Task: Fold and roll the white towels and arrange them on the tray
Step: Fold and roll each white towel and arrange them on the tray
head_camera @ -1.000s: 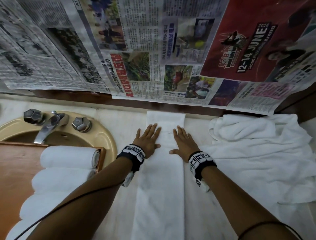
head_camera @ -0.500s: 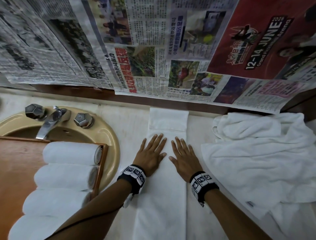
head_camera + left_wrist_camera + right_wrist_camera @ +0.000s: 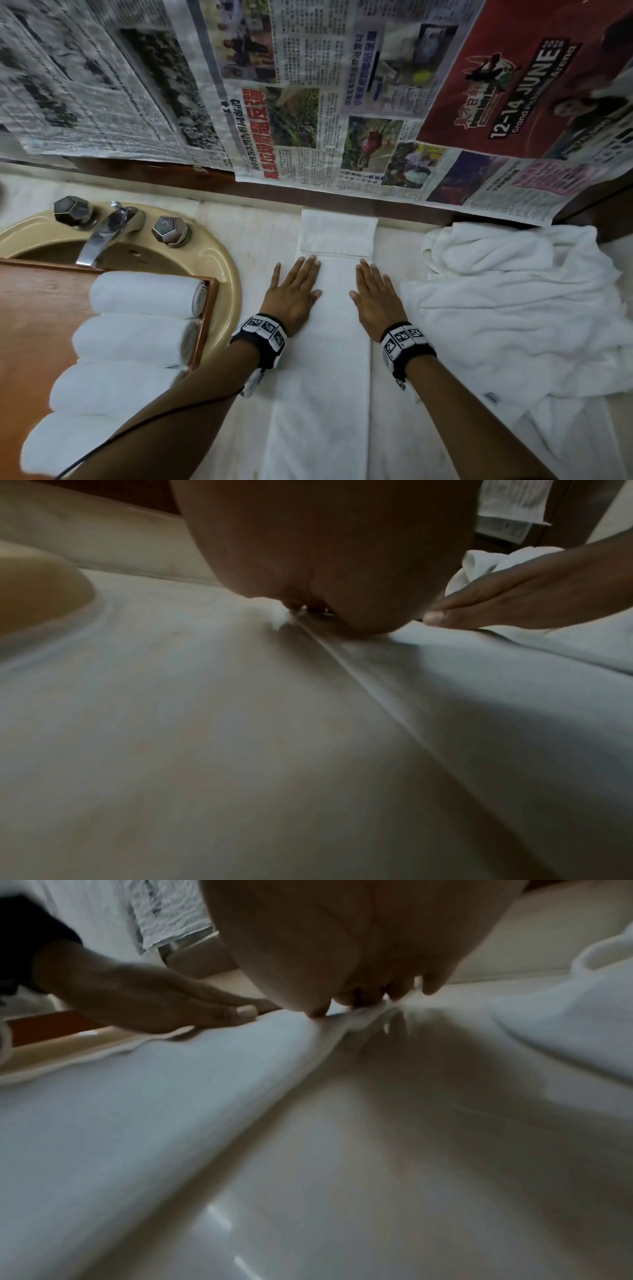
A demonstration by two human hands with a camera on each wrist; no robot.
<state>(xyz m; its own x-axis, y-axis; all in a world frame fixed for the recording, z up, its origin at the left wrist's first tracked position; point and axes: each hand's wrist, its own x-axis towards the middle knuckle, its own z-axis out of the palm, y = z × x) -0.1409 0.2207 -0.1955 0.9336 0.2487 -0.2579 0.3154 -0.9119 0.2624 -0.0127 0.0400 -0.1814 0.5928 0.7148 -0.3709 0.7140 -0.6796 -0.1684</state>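
Observation:
A white towel [image 3: 329, 377], folded into a long narrow strip, lies on the counter and runs from the wall toward me. Its far end is folded over. My left hand [image 3: 294, 291] lies flat on the strip's left edge, fingers straight. My right hand [image 3: 375, 296] lies flat on the right edge, fingers straight too. The wooden tray [image 3: 37, 329] sits at the left over the sink and holds several rolled white towels [image 3: 144, 296]. In the left wrist view the towel's edge [image 3: 359, 674] runs under my palm. The right wrist view shows my fingertips [image 3: 363, 999] pressing the towel [image 3: 137, 1096] down.
A loose heap of white towels [image 3: 524, 308] lies on the counter to the right. A beige sink [image 3: 219, 270] with a chrome tap [image 3: 102, 236] sits at the left. Newspaper sheets [image 3: 308, 96] hang on the wall behind the counter.
Both hands have slid back along the towel strip toward me and moved apart to its two edges, staying flat on it.

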